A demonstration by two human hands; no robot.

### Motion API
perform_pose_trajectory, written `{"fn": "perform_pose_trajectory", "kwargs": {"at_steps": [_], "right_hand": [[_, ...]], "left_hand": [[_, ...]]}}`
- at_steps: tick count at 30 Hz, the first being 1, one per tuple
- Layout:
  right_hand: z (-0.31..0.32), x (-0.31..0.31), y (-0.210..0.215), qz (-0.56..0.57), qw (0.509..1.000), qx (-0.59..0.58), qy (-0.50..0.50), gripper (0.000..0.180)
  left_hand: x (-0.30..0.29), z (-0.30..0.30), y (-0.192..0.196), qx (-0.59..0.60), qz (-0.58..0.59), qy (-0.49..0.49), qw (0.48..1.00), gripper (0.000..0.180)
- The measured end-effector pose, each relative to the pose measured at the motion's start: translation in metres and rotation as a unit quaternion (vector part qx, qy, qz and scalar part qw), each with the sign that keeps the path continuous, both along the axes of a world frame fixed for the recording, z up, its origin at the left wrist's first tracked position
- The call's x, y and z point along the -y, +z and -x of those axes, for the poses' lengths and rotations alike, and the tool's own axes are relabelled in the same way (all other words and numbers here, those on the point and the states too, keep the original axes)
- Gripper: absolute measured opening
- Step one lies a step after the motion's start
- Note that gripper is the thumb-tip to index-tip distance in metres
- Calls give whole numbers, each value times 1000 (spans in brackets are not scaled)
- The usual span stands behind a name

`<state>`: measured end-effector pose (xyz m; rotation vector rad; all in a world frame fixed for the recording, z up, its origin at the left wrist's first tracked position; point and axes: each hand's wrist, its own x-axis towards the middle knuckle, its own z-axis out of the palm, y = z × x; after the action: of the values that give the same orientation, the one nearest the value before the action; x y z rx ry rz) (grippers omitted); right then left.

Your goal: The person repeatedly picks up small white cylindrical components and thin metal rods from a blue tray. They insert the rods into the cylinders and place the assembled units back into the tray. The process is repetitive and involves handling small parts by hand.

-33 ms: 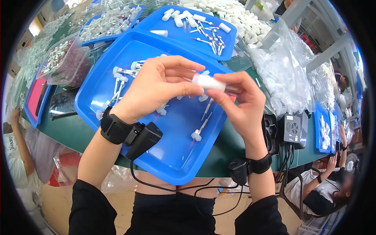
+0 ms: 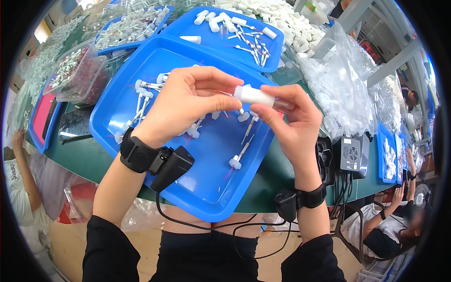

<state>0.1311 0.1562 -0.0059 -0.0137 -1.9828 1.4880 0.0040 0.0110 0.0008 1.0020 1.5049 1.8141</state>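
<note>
Above the large blue tray (image 2: pixel 202 188), my two hands hold a short white cylinder (image 2: pixel 256 97) lying nearly level. Closed at its left end are the thumb and fingers of my left hand (image 2: pixel 197 91), with a thin reddish strand showing between them. My right hand (image 2: pixel 296 113) pinches the right end, where a clear tube-like part (image 2: pixel 283 105) shows beneath the fingers. What lies inside the left-hand grip is partly hidden. In the tray beneath are several thin white stems with pale, lobed caps, one cap (image 2: pixel 235 163) near the right side.
A second blue tray (image 2: pixel 188 29) behind holds white cylinders and stems. Clear tubs (image 2: pixel 96 70) of small parts and a dark phone-like slab (image 2: pixel 75 123) lie left. At right are plastic bags (image 2: pixel 336 89) and a black box with a fan (image 2: pixel 351 154). Cables hang from my wrist devices.
Both hands have shifted slightly right with the white cylinder, which now looks sharper. More of its left end shows beyond my left fingertips.
</note>
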Motion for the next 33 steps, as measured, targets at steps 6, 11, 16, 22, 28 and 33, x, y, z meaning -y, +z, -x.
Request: {"fn": "perform_pose_trajectory", "kwargs": {"at_steps": [6,11,16,22,28,33], "right_hand": [[-1,2,-6,-15,999,23,34,23],[-3,0,-2,106,990,53,82,20],[0,-3,-3,116,987,91,64,19],[0,2,-8,76,995,34,49,21],[-5,14,-5,55,997,49,-17,22],[-3,12,-7,-15,998,-52,-19,24]], "left_hand": [[2,-2,0,-49,22,-10,999,21],[0,-3,-1,-55,-33,26,998,21],[-2,-3,-5,-77,-16,42,996,22],[0,-4,-4,-82,-12,47,995,23],[1,4,-9,-161,-40,33,986,26],[0,-2,-9,-169,-136,31,976,25]]}}
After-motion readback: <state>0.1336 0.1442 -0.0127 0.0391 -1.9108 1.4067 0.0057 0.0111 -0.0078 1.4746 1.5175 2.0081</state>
